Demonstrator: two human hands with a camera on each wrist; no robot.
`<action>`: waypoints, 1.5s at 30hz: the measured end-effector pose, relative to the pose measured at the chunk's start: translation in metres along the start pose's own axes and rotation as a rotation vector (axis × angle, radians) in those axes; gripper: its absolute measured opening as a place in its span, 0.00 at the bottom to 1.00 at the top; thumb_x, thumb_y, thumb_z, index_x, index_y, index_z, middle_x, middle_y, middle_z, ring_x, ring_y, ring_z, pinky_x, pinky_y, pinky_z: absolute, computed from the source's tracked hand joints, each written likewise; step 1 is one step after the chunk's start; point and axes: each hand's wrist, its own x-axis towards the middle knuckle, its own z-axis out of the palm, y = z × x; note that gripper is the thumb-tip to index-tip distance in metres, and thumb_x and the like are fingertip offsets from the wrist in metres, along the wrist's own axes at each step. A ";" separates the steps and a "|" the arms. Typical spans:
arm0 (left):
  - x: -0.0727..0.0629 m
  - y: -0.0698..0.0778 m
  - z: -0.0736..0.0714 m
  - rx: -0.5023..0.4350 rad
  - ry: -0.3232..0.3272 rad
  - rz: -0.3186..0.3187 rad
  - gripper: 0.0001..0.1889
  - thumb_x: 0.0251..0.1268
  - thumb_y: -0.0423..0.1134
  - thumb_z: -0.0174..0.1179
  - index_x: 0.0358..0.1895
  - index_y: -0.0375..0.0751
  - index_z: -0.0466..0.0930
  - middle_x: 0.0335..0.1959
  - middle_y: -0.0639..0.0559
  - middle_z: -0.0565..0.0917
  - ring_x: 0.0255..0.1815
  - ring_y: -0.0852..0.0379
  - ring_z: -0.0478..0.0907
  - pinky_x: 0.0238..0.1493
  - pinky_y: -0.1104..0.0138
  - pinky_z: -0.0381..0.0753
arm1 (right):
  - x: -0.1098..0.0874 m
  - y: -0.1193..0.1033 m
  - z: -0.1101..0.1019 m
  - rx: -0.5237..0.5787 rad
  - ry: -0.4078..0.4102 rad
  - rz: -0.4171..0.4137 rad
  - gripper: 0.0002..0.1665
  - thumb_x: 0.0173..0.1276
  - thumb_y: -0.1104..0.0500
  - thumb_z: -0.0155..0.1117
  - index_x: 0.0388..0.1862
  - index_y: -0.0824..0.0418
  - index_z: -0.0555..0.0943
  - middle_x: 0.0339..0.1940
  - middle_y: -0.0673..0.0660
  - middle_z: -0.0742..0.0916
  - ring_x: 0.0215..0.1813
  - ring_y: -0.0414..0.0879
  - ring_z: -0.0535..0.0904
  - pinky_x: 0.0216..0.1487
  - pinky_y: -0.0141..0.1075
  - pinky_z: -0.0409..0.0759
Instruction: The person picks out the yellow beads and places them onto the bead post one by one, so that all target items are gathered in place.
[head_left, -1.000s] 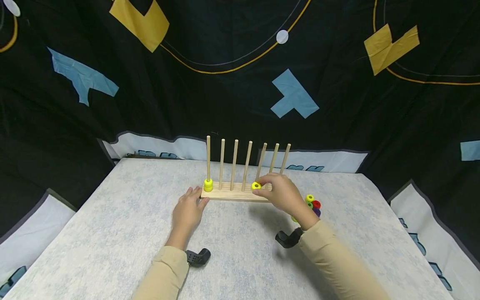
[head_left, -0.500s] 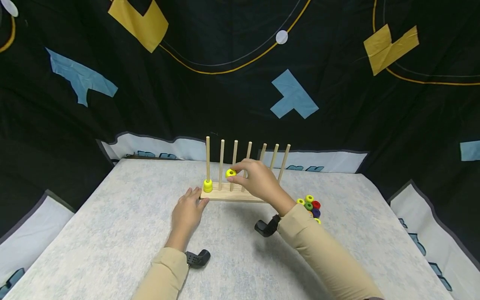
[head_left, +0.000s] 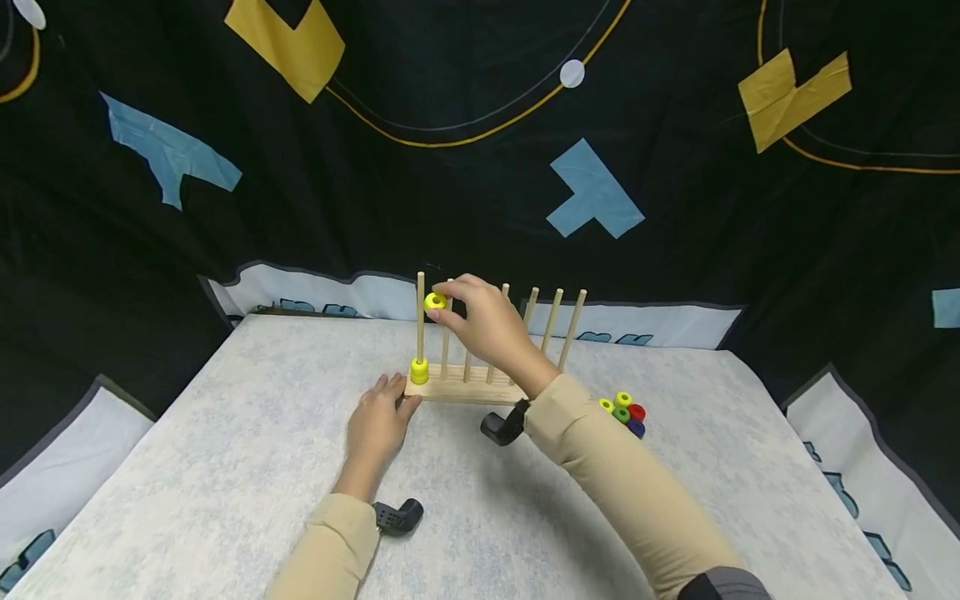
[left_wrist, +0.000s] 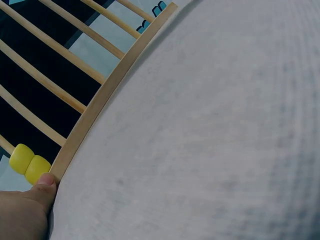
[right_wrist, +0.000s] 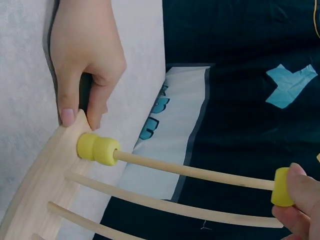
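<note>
A wooden peg stand (head_left: pixel 465 389) with several upright pegs is on the table. Two yellow beads (right_wrist: pixel 97 148) sit stacked at the foot of its leftmost peg (head_left: pixel 421 321). My left hand (head_left: pixel 377 429) grips the stand's left end, thumb on the front edge and fingers behind, as the right wrist view shows. Between thumb and fingertips, my right hand (head_left: pixel 491 321) pinches another yellow bead (head_left: pixel 435 302), hole visible, high up beside the leftmost peg. In the right wrist view this bead (right_wrist: pixel 283 187) overlaps that peg's tip. My right hand hides parts of the middle pegs.
A cluster of yellow, green, red and purple beads (head_left: pixel 622 413) lies on the pale table (head_left: pixel 465 517), right of the stand. Behind the table hangs a black cloth (head_left: pixel 420 200). A black wrist device (head_left: pixel 504 425) hangs below my right wrist.
My right hand has carried the pinched yellow bead left and up, from the stand's right half to the top of the leftmost peg. My left hand keeps its place on the stand.
</note>
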 end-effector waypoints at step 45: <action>0.000 0.003 0.000 0.000 -0.015 -0.018 0.30 0.73 0.52 0.57 0.72 0.42 0.69 0.74 0.46 0.69 0.76 0.38 0.62 0.70 0.38 0.65 | 0.039 -0.019 0.005 -0.028 0.048 0.093 0.25 0.73 0.49 0.62 0.67 0.52 0.77 0.64 0.50 0.81 0.54 0.45 0.84 0.52 0.35 0.84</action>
